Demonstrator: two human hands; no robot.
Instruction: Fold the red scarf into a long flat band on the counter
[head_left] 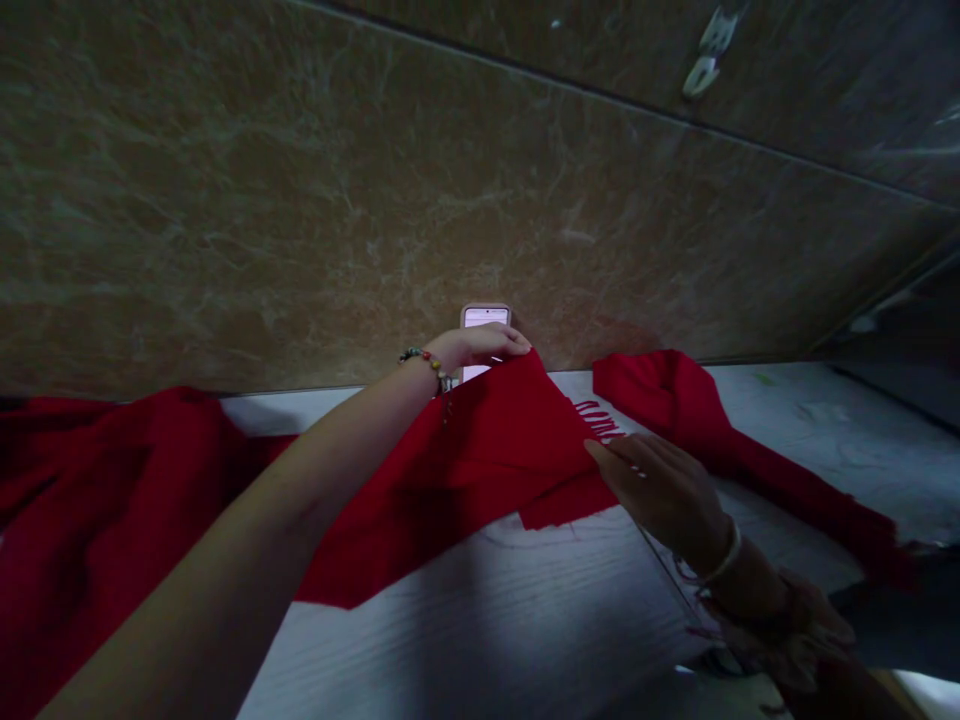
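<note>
A stretch of red knitted fabric [465, 460] runs across the white table between my two hands. My left hand [491, 345] pinches its far corner beside a phone. At the fabric's right edge my right hand [660, 490] is closed, thumb and fingertips gripping the cloth. Just beyond those fingers, wavy red yarn loops [596, 418] lie along the edge. A lower flap of the same fabric [574, 500] hangs under the held part. The fingertips of my right hand are partly hidden.
The phone [486, 316], screen lit, leans against the brown marbled wall [337, 220]. More red fabric lies bunched at left [135, 500], and another red piece [660, 395] stretches along the right. The white table [420, 640] shows in front. Dark items sit at the lower right.
</note>
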